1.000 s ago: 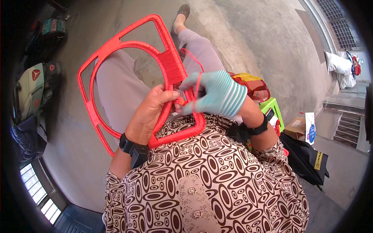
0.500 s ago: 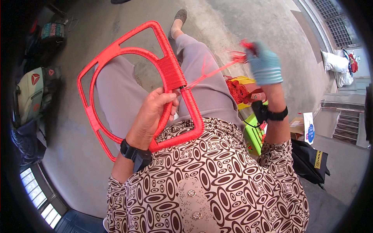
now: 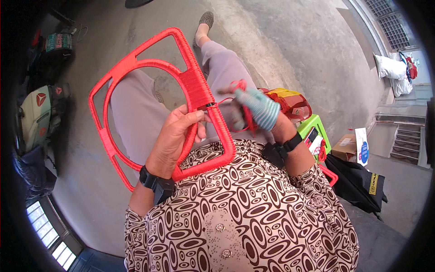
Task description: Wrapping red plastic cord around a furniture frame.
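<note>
A red cord-wrapped frame (image 3: 197,86), a rounded rectangle with a ring inside it, rests tilted across my lap. My bare left hand (image 3: 179,131) grips it where ring and side bar meet, thumb on top. Just above the thumb a short dark stretch of bar shows between the wrapped parts. To the right, my right hand (image 3: 256,109), in a light blue striped partial glove, holds a loose bundle of red cord (image 3: 247,119). Motion blurs its fingertips. From the bundle a strand runs to the frame beside the dark gap.
Right of my thigh are a red and yellow bag (image 3: 290,102) and a bright green stool (image 3: 319,131) with small items on it. A cardboard box (image 3: 345,146) and a black bag (image 3: 358,181) lie farther right. A scooter (image 3: 38,113) stands at far left.
My right hand has come down and left with the cord, from far out on the right to close beside the frame. The stretched strand has slackened. My left hand keeps its grip.
</note>
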### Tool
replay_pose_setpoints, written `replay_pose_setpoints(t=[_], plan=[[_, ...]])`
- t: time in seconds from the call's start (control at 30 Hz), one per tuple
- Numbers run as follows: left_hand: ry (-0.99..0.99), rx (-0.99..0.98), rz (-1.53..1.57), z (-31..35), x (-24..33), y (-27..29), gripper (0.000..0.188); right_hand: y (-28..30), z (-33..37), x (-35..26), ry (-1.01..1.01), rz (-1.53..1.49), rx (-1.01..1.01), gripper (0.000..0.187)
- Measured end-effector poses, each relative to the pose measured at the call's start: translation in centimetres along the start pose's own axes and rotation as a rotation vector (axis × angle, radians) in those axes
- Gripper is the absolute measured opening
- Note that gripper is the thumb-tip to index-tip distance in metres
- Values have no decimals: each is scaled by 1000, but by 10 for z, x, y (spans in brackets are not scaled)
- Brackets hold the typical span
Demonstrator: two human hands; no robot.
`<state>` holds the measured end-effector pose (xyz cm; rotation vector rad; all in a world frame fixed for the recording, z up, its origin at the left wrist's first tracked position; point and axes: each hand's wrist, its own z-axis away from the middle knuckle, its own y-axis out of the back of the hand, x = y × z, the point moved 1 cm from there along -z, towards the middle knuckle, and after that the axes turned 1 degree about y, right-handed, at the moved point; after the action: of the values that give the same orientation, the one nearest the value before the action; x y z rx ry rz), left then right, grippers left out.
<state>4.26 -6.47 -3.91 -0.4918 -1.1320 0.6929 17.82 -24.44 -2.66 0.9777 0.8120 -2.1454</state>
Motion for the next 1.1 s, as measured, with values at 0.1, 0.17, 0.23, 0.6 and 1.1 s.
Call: replay_pose_setpoints(t=[0.1, 0.17, 0.23, 0.6, 1.1], plan=[[-11, 2, 31, 0, 0, -1, 21, 2, -7, 16, -82, 95, -76, 40], [27, 49, 70, -1, 0, -1, 18, 11, -7, 16, 13, -53, -38, 35], [30, 67, 44, -4, -2, -2, 17, 14, -5, 11, 87, -282, 45, 31], [154, 44, 14, -6, -6, -8, 13, 0, -34, 12, 251, -843, -185, 35], [166, 47, -29, -8, -9, -3, 15, 66, 3, -22, 212, -5, 399, 46]])
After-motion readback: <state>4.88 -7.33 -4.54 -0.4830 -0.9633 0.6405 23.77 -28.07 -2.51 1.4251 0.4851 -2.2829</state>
